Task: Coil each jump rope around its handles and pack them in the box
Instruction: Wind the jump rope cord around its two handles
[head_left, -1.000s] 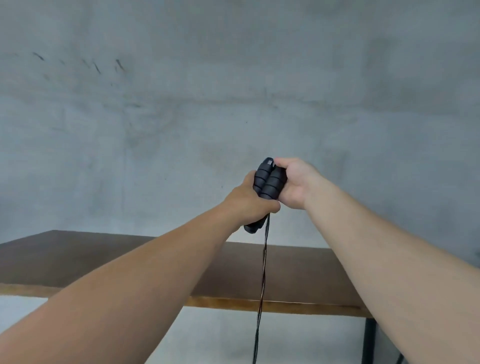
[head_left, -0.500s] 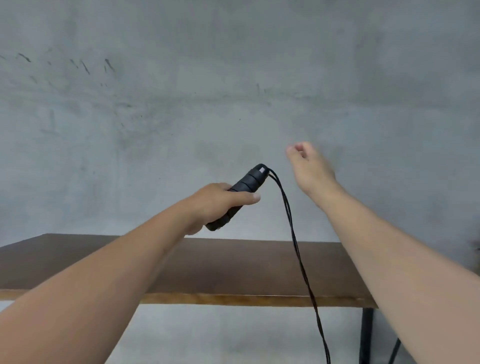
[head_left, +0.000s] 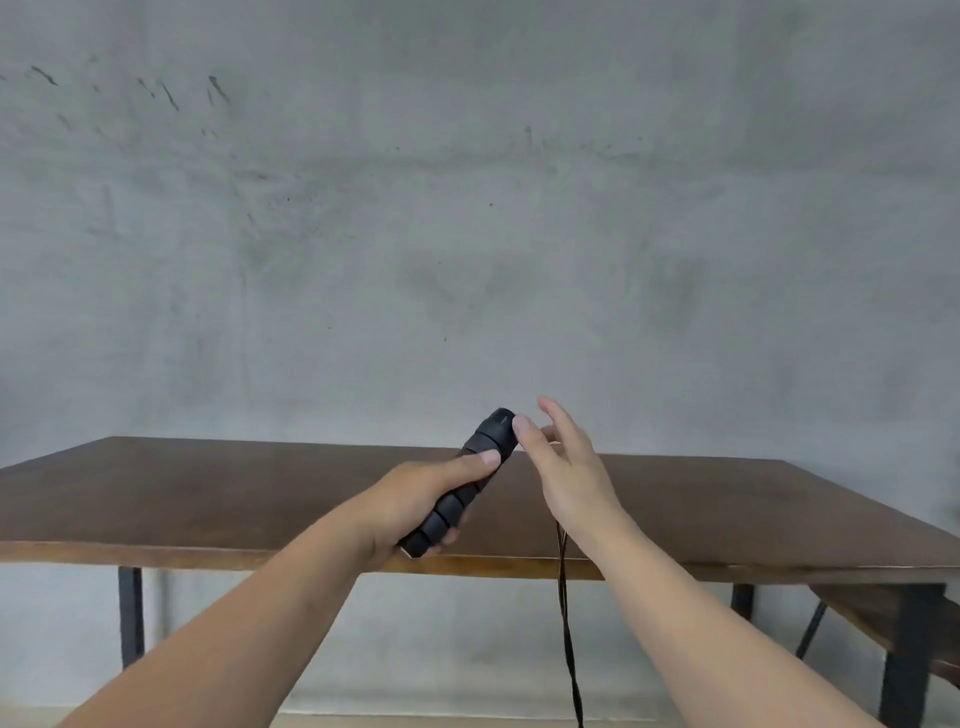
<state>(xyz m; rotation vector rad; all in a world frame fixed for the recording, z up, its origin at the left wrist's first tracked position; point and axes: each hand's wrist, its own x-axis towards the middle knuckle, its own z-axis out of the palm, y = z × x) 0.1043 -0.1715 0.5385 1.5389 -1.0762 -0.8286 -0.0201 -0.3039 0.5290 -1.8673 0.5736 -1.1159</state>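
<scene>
My left hand (head_left: 415, 499) grips the two black foam handles (head_left: 470, 486) of a jump rope together, tilted with their top end up and to the right. My right hand (head_left: 566, 467) is beside that top end, fingers fairly straight, thumb against the handle tip. The thin black rope (head_left: 566, 623) hangs doubled from behind my right wrist and runs out of view at the bottom. How the rope lies in my right palm is hidden. No box is in view.
A dark wooden table (head_left: 208, 493) on black legs stands in front of me against a grey concrete wall. A lower wooden bench (head_left: 883, 608) shows under the table's right side.
My right hand let go of the handles, swung away to the right, and has come back to the handle tip. Both hands now sit lower, in front of the tabletop.
</scene>
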